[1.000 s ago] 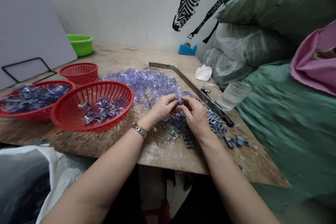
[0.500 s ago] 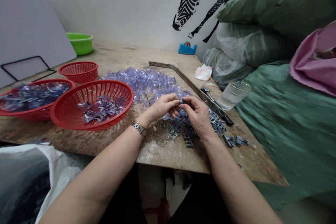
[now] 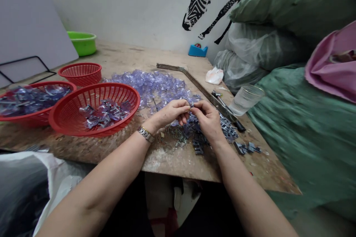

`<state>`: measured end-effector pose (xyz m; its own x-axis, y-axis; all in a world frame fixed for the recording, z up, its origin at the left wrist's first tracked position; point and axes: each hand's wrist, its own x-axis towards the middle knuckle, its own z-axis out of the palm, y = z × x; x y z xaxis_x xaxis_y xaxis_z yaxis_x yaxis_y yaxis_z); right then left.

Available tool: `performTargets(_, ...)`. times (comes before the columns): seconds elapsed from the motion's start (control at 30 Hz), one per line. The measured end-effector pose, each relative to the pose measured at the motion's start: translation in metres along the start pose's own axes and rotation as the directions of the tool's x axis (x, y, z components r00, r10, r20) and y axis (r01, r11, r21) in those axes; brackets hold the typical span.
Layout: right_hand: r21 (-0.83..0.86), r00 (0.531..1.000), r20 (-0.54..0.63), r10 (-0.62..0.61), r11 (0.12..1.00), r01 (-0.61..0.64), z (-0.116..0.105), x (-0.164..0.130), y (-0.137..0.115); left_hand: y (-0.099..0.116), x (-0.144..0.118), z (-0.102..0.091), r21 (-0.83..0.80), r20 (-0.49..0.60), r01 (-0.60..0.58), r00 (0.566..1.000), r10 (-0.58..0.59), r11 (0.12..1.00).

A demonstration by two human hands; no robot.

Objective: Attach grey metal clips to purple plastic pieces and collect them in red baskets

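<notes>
My left hand [image 3: 175, 112] and my right hand [image 3: 207, 118] meet over the table, fingertips nearly touching. Between them is a small grey plastic clip [image 3: 191, 104], pinched by the right thumb and forefinger. The left fingers are pinched too, up against the clip; what else they hold is mostly hidden. Beneath the hands lie metal pins [image 3: 179, 136] and a heap of grey plastic clips [image 3: 228, 129]. Behind them spreads a pile of clear purplish plastic pieces [image 3: 155, 85]. Assembled clear pieces with grey parts [image 3: 108, 114] lie in a red basket [image 3: 65, 124] on the left.
Another filled red basket [image 3: 36, 118] and a smaller one [image 3: 80, 74] stand farther left. A bent metal bar [image 3: 194, 81] crosses the table near a glass [image 3: 246, 100] of water. Green sacks [image 3: 303, 126] crowd the right edge; a white bag [image 3: 52, 177] hangs front left.
The view has shifted slightly, so everything sits a little higher and more to the left. Both hands stay together at the clip, with only small finger movement.
</notes>
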<state>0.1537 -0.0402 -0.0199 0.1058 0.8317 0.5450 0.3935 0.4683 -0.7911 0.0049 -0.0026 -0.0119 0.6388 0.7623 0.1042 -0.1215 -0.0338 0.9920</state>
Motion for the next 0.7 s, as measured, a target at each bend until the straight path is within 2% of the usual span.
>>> performTargets(0.1, -0.038, 1.0, -0.019, -0.025, 0.999, 0.024, -0.0001, -0.0004, 0.0032, -0.0001, 0.0006, 0.0032, 0.007, -0.029, -0.004, 1.0, 0.004, 1.0)
performTargets(0.23, -0.169, 0.992, -0.047, -0.118, 0.98, 0.109, -0.0019, -0.0008, 0.0068, -0.0024, 0.0015, 0.0076, 0.054, -0.097, -0.032, 0.995, 0.037, 0.998)
performTargets(0.37, -0.267, 0.98, -0.065, -0.186, 0.95, 0.162, -0.0038, -0.0011, 0.007, -0.005, 0.0015, 0.0055, 0.101, -0.091, -0.04, 0.995, 0.049, 0.994)
performTargets(0.57, -0.317, 0.971, -0.054, -0.233, 0.926, 0.205, -0.004, -0.001, 0.0059, -0.0068, 0.0022, 0.0008, 0.179, -0.095, -0.046, 0.993, 0.064, 0.983)
performTargets(0.7, -0.276, 0.97, -0.058, -0.237, 0.937, 0.213, -0.0033, -0.0009, 0.0058, -0.0051, 0.0027, 0.0016, 0.178, -0.113, -0.064, 0.99, 0.085, 0.982)
